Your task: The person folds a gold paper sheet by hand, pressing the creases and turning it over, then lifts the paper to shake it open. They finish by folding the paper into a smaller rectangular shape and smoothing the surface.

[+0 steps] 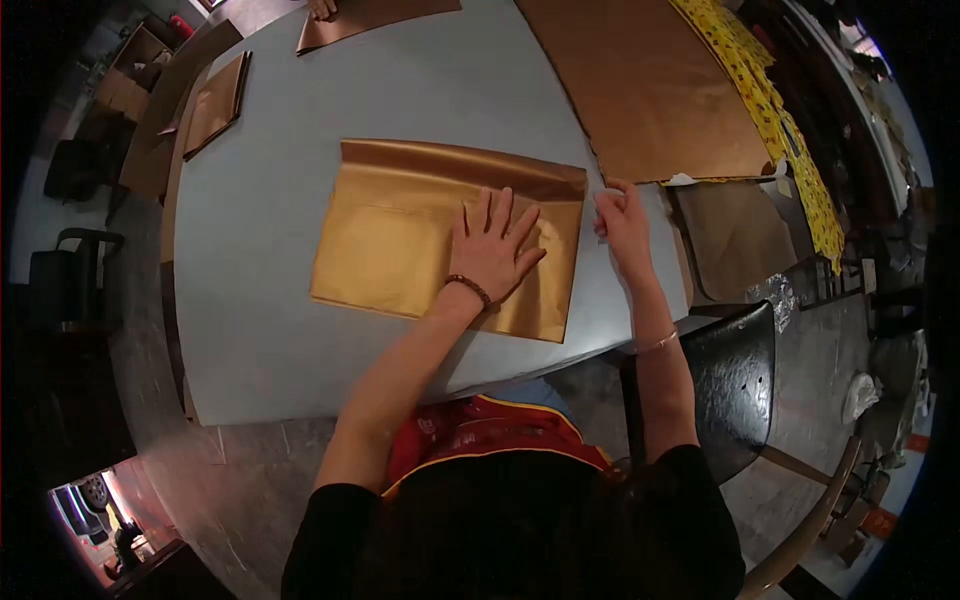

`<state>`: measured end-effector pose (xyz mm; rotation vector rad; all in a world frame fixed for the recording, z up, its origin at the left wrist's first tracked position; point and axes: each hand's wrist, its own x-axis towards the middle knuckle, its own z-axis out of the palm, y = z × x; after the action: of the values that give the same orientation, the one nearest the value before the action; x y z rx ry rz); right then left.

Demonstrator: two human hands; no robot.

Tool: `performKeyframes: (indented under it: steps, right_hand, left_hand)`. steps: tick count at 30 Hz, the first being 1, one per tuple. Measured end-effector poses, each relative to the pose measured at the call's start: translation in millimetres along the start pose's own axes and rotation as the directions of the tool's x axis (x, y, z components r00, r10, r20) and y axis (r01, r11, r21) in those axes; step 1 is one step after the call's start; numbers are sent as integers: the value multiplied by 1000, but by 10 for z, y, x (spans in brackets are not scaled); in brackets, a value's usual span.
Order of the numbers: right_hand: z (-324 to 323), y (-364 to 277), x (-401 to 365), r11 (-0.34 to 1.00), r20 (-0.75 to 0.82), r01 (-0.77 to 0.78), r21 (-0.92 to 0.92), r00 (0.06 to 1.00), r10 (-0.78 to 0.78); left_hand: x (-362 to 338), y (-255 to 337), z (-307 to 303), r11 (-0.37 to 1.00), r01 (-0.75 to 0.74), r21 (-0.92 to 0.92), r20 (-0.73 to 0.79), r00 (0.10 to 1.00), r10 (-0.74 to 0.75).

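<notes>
A folded golden-brown sheet (385, 255) with a smooth sheen lies on the grey tabletop in front of me. Its far edge is a darker, raised band. My left hand (488, 245) rests flat on the right half of this sheet, palm down with fingers spread. Just off the sheet's right edge, my right hand (622, 228) is closed, its fingers curled and pressed together. Whether anything is between those fingers is hidden. Close beyond it is the near corner of a large brown sheet (660, 90).
Another folded brown piece (216, 105) lies at the table's left edge. At the far side, another person's hand (322, 8) touches a brown sheet (385, 20). Yellow patterned cloth (790, 140) runs along the right. A black chair (725, 390) stands near my right arm.
</notes>
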<state>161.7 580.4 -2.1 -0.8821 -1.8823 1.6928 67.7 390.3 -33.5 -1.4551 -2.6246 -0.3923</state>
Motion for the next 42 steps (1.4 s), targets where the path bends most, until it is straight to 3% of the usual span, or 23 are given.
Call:
performKeyframes:
  steps: [2, 6, 8, 9, 11, 15, 17, 18, 19, 20, 21, 22, 23, 25, 26, 28, 29, 32, 33, 34, 39, 42]
  right_hand:
    - [107, -83, 298, 993, 46, -111, -38, 993, 113]
    - [168, -37, 606, 984, 108, -176, -12, 978, 176]
    - [122, 10, 687, 925, 283, -354, 140, 909, 305]
    - [134, 68, 692, 924, 283, -357, 139, 908, 308]
    - [161, 181, 706, 805, 223, -395, 443, 918, 327]
    - [98, 105, 654, 681, 285, -465, 565, 885, 368]
    - [108, 20, 594, 826, 186, -380, 416, 925, 332]
    - [124, 28, 574, 826, 189, -381, 415, 925, 331]
    - [147, 41, 555, 976, 53, -171, 131, 985, 166]
    - [178, 51, 523, 981, -21, 39, -189, 999, -43]
    - [234, 37, 458, 981, -10, 41, -189, 999, -44]
    - [314, 1, 355, 834, 90, 322, -447, 944, -316]
    - [408, -36, 242, 550, 256, 552, -627, 812, -524]
    - [663, -123, -7, 472, 516, 739, -481, 673, -530]
    - [720, -43, -58, 470, 522, 745, -473, 667, -531]
    - [835, 115, -114, 268, 603, 745, -611, 658, -451]
    - [808, 150, -87, 323, 603, 705, -631, 708, -368]
    - [690, 206, 74, 324, 609, 724, -609, 688, -393]
    - [631, 208, 127, 222, 658, 784, -580, 611, -440]
    - [608, 217, 152, 219, 663, 789, -574, 605, -440]
    - [597, 220, 199, 246, 639, 735, -632, 673, -372]
    - [604, 211, 200, 237, 647, 728, -643, 683, -339]
  left_hand:
    - [19, -1, -20, 999, 15, -34, 29, 999, -14]
    - [13, 5, -73, 1000, -5, 3, 35, 999, 5]
    - [8, 8, -80, 1000, 0, 13, 31, 1000, 0]
    - [7, 13, -75, 1000, 0, 21, 25, 1000, 0]
    - [14, 6, -65, 1000, 3, 15, 26, 1000, -4]
    - [18, 5, -62, 1000, 12, -11, 10, 1000, -12]
    - [10, 4, -46, 1000, 12, -11, 11, 1000, -11]
    - [13, 1, -45, 1000, 10, -11, 9, 1000, -10]
    - [17, 1, -47, 1000, 15, -9, 7, 1000, -15]
    - [16, 4, -50, 1000, 16, -14, 8, 1000, -16]
    - [13, 5, -52, 1000, 19, -19, 8, 1000, -19]
    - [22, -2, -34, 998, 27, -65, 11, 1000, -27]
    - [17, -9, -22, 997, 40, -62, 11, 999, -40]
    - [8, -20, -34, 999, 31, -21, 47, 998, -30]
    - [3, -31, -1, 999, 32, 15, 65, 997, -33]
    - [23, -9, -20, 998, 58, 21, 90, 994, -59]
    - [30, -8, -28, 997, 76, 24, 115, 990, -79]
    - [5, -19, -2, 998, 60, -15, 53, 997, -59]
    - [9, -13, -3, 998, 48, -28, 2, 999, -48]
    - [13, -3, -7, 995, 54, -84, -29, 998, -56]
    - [14, -26, -33, 993, 77, -92, 21, 997, -75]
    - [45, -130, -82, 934, 154, -322, 70, 988, -139]
